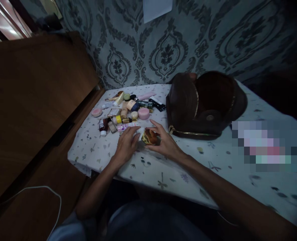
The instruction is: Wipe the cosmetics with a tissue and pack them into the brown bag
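Note:
My right hand is curled round a small round gold item, thumb on its near side and fingers on its far side. Just left of it, my left hand rests low over the cloth with its fingers bent and a little apart, and nothing shows in it. Beyond both hands lies a group of cosmetics, with a pink round jar, a yellow-capped bottle, a dark red bottle with a white cap and a pink and white tube.
A large open brown bag stands right of the cosmetics. The patterned tablecloth reaches the near edge. Wooden furniture stands at the left, above a white cable. A pixelated patch covers the right side.

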Demonstrator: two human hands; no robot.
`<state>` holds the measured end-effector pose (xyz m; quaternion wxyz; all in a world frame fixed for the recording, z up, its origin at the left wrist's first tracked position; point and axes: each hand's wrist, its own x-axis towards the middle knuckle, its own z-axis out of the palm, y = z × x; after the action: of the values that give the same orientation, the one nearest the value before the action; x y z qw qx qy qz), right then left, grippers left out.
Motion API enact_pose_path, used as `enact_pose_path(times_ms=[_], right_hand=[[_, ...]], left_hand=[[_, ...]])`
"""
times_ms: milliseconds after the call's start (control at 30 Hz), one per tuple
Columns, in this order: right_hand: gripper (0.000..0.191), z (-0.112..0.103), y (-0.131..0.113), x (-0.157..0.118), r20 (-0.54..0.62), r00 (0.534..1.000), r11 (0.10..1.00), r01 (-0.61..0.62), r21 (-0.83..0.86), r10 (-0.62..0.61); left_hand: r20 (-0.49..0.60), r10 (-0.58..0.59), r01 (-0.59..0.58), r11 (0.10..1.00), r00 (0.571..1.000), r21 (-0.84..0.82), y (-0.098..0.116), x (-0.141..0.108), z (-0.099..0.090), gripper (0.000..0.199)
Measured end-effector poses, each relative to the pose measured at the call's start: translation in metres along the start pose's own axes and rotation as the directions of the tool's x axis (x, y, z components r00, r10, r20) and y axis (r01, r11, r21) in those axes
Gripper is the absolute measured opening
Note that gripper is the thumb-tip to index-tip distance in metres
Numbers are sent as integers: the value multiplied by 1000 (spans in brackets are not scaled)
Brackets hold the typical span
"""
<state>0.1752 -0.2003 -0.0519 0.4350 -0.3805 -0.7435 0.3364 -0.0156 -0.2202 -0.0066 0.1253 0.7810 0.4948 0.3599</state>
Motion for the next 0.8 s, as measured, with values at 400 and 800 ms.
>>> enact_pose_path(times_ms=[400, 800], right_hand=[[113, 12, -4, 3, 41, 995, 995, -95, -6, 95], [104, 11, -5, 4, 67, 983, 984, -170, -60, 174]], left_hand=[[146, 111, -142, 965, 983, 222, 18, 16, -13, 27], [235, 283, -326, 930, 930, 169, 18, -15, -23, 29]])
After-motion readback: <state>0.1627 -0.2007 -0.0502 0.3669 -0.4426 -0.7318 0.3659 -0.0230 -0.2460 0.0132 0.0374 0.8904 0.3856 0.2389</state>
